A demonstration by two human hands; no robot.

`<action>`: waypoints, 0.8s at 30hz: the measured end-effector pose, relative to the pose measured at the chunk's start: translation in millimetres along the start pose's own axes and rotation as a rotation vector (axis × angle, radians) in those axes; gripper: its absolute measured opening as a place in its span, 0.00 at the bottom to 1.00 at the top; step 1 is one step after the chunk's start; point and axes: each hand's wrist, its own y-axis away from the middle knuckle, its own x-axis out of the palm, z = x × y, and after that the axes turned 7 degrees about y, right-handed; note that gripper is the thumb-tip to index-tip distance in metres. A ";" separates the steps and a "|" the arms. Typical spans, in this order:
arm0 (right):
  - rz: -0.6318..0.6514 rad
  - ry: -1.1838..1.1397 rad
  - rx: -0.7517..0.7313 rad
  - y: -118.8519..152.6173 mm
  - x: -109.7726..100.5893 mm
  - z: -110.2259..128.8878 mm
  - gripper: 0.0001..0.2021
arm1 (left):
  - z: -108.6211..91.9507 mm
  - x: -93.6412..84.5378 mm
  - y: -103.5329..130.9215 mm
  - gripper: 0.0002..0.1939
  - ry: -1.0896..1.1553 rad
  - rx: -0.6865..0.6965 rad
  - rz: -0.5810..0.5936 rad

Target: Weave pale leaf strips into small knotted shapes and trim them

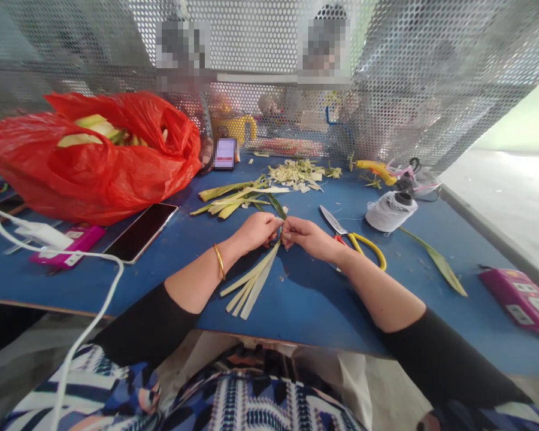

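My left hand (259, 230) and my right hand (303, 234) meet over the blue table, both closed at the gathered end of a bunch of pale leaf strips (254, 284). The strips fan out toward the front edge, below the fingers. A darker green leaf end (276, 205) pokes up beyond my fingertips. What lies right between the fingertips is mostly hidden. Close to my right forearm lie scissors (335, 220) with yellow and red handles, blades spread. Behind my left hand rests a pile of longer leaf strips (229, 197).
A red plastic bag (130, 179) of leaves fills the left, near a phone (141, 232) and white cable (112, 293). Leaf scraps (296, 173) lie at the back before a perforated metal screen (260, 48). A white thread cone (388, 212) and magenta box (521, 299) stand right.
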 end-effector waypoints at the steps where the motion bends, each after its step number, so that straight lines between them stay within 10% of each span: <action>1: -0.005 -0.036 0.022 -0.2 -0.4 -0.5 0.07 | -0.2 -0.7 -0.3 0.23 0.015 -0.010 -0.004; 12: -0.100 -0.205 0.242 3.8 -8.9 11.4 0.10 | -3.5 -6.8 0.4 0.06 0.417 -0.244 0.036; 24: -0.259 -0.369 0.237 1.2 -6.5 7.4 0.04 | -0.5 1.7 4.0 0.06 0.134 -0.031 0.122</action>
